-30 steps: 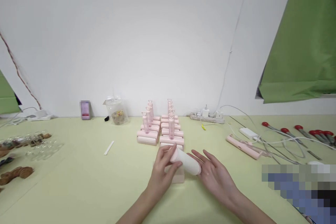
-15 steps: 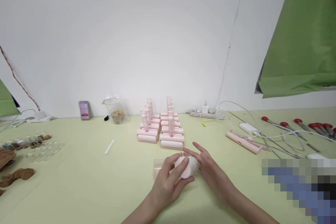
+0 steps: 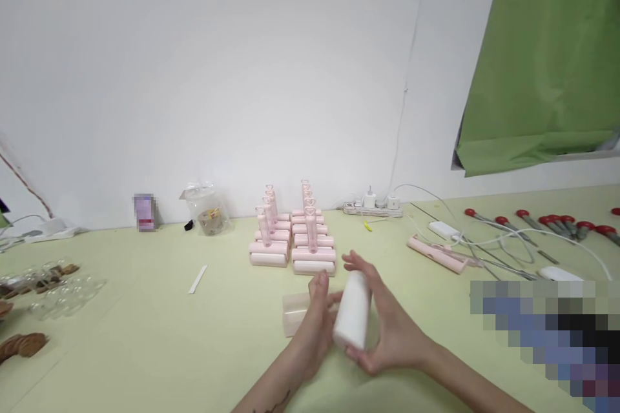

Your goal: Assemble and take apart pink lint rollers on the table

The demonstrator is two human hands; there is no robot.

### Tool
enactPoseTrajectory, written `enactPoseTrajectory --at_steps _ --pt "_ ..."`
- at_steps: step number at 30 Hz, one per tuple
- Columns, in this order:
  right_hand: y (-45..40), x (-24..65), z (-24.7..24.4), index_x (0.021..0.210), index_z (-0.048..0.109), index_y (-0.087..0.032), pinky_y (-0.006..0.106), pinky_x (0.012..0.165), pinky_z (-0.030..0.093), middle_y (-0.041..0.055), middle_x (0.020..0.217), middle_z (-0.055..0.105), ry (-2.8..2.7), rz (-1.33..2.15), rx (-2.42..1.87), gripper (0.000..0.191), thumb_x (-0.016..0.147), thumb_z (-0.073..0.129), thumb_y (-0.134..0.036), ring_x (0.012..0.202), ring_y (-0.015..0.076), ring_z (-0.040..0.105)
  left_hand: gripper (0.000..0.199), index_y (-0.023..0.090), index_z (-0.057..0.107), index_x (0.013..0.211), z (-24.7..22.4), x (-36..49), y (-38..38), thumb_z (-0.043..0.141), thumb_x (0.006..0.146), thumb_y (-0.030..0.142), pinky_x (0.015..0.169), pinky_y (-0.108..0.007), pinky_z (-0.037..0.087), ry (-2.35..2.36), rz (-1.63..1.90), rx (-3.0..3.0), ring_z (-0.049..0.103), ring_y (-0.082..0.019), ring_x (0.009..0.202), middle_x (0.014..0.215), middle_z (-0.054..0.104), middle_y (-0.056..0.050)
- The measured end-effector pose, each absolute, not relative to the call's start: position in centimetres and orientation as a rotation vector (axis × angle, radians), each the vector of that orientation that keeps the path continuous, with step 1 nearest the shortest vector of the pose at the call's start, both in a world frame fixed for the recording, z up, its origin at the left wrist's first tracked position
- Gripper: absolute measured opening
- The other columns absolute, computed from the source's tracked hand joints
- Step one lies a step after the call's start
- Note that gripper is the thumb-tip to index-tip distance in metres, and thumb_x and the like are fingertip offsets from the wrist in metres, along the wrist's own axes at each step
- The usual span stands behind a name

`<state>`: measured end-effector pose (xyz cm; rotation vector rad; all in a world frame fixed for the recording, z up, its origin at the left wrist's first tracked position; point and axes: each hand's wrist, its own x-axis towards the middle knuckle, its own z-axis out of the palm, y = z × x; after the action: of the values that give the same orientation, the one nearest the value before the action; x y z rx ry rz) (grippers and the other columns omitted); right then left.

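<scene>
Pale-green tabletop (image 3: 145,335), white wall (image 3: 242,77) behind. One white roll (image 3: 353,310) leaned between two hands; right hand (image 3: 394,332) clasped it end to end. Left hand (image 3: 314,326) had gripped roll half-second earlier; contact now unclear, fingers partly hidden. One translucent cover (image 3: 294,315), half-blocked. Pink rollers (image 3: 314,254): two columns, rear ones overlapped, uncountable.

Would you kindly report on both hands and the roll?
Right hand holding white roll. Left hand alongside, contact unclear. Pale case partly behind left hand.

Head-worn view facing wall (image 3: 242,77), angled down across table (image 3: 145,348)
</scene>
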<state>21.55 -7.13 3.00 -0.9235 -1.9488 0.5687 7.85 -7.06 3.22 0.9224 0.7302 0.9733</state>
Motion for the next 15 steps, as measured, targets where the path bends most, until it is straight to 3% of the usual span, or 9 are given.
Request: enactPoseTrajectory --at_steps 4,6,8,9,10,12,15 --pt "-6.8 20.9 3.5 0.134 -0.006 -0.029 0.04 0.085 0.041 0.0111 0.14 0.012 -2.141 0.644 -0.971 0.124 0.042 0.075 -0.04 0.12 0.0308 0.031 0.059 0.029 0.031 0.122 3.2 7.7 -7.3 0.041 0.074 0.062 0.046 -0.023 0.043 0.739 0.908 0.783 0.054 -0.011 0.05 0.088 0.056 -0.004" --pt "-4.9 22.5 3.9 0.135 0.0 -0.03 0.038 0.085 0.041 0.0094 0.138 0.021 -2.1 0.526 -1.12 0.104 0.057 0.067 -0.045 0.118 0.0265 0.035 0.056 0.03 0.032 0.121 3.2 7.4 -7.3 0.046 0.074 0.057 0.038 -0.019 0.038 0.738 0.923 0.771 0.05 -0.007 0.044 0.084 0.055 -0.002" --pt "-2.1 25.6 4.3 0.128 0.026 -0.029 0.038 0.088 0.038 0.0078 0.128 0.039 -2.005 0.181 -1.436 0.054 0.079 0.045 -0.038 0.112 0.0219 0.043 0.053 0.031 0.033 0.118 3.4 6.9 -7.1 0.048 0.074 0.055 0.034 -0.017 0.035 0.726 0.944 0.735 0.047 -0.006 0.042 0.083 0.054 0.0" --pt "-0.7 27.5 4.3 0.12 0.04 -0.028 0.039 0.087 0.037 0.007 0.12 0.047 -1.994 -0.049 -1.674 0.039 0.081 0.041 -0.033 0.107 0.0219 0.047 0.051 0.031 0.034 0.117 3.6 6.7 -7.1 0.049 0.074 0.054 0.034 -0.016 0.035 0.711 0.977 0.72 0.047 -0.006 0.043 0.082 0.054 0.0" --pt "0.6 29.5 4.3 0.108 0.051 -0.023 0.046 0.086 0.035 0.0108 0.112 0.053 -1.951 -0.127 -1.799 0.03 0.079 0.044 -0.029 0.103 0.0273 0.048 0.049 0.031 0.036 0.115 3.8 6.5 -7.0 0.049 0.074 0.054 0.035 -0.016 0.035 0.692 1.014 0.713 0.047 -0.006 0.044 0.082 0.053 0.001" --pt "2.5 33.0 3.7 0.089 0.058 -0.013 0.058 0.077 0.032 0.022 0.099 0.056 -1.824 -0.229 -1.971 0.021 0.074 0.045 -0.022 0.099 0.0393 0.047 0.045 0.031 0.038 0.112 4.1 6.2 -6.8 0.049 0.074 0.054 0.035 -0.016 0.035 0.665 1.073 0.715 0.047 -0.005 0.045 0.083 0.053 0.001" --pt "3.2 36.2 2.2 0.073 0.058 -0.012 0.061 0.067 0.031 0.0271 0.09 0.056 -1.73 -0.354 -2.06 0.016 0.072 0.044 -0.02 0.093 0.0445 0.046 0.042 0.032 0.038 0.11 4.5 6.0 -6.8 0.047 0.075 0.054 0.036 -0.016 0.035 0.635 1.133 0.723 0.047 -0.005 0.046 0.084 0.052 0.001"
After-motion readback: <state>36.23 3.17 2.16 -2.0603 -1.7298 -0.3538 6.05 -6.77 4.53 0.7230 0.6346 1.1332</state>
